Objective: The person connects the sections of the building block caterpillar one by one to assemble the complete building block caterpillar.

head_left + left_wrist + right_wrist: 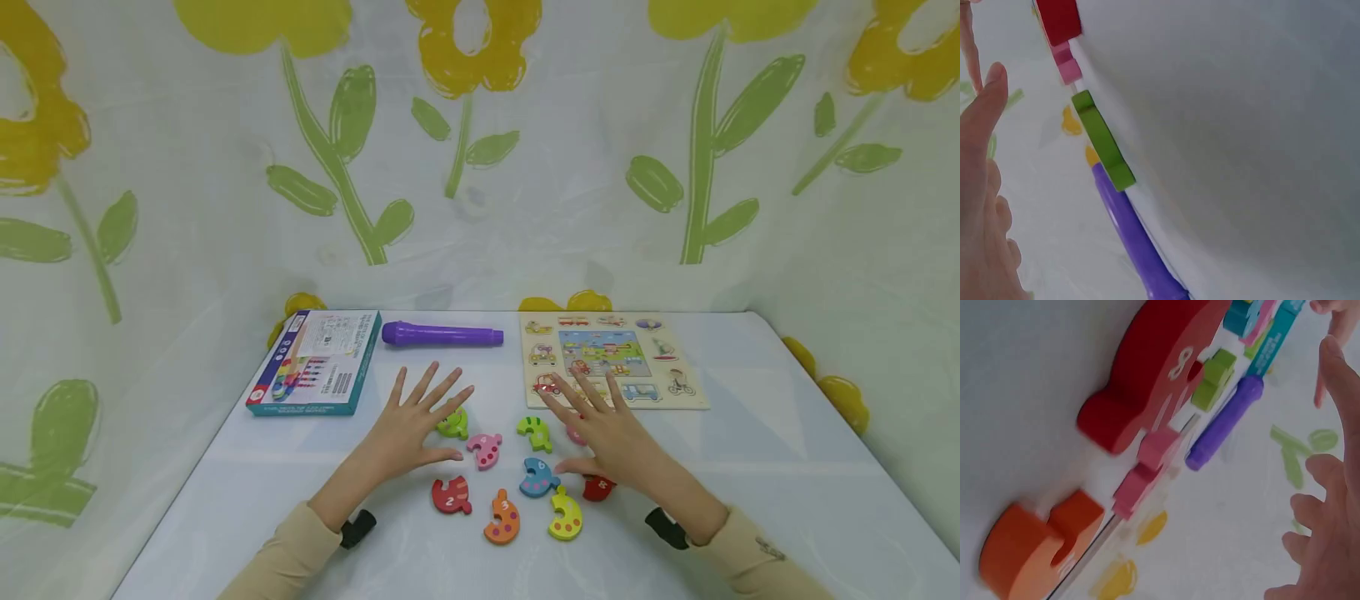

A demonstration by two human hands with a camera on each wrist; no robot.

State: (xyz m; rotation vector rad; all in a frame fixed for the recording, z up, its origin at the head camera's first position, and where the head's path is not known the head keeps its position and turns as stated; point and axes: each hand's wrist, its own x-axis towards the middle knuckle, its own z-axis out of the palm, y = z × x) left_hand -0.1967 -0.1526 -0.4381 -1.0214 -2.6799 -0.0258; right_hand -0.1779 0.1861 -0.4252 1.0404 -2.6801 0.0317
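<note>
My left hand [403, 435] hovers with fingers spread, holding nothing. Around it lie a green piece [454, 423], partly behind its fingers, a pink piece [486, 450] and a red piece [452, 497] with a 2. My right hand [617, 443], fingers spread too, is over the right side of the group. Its thumb appears near a blue piece [537, 478] and partly covers a red piece [1160, 369] marked 8. Close by are a striped green piece [537, 432], a yellow piece [567, 515] and an orange piece [504, 520]. Another orange piece [1029, 550] shows only in the right wrist view.
At the back left lies a flat printed box [322, 367]. A purple microphone-shaped stick [442, 335] lies beside it. On the back right is a wooden picture board [678, 333] with vehicle pictures. A flower-print curtain [540, 183] rises behind the white table [795, 500].
</note>
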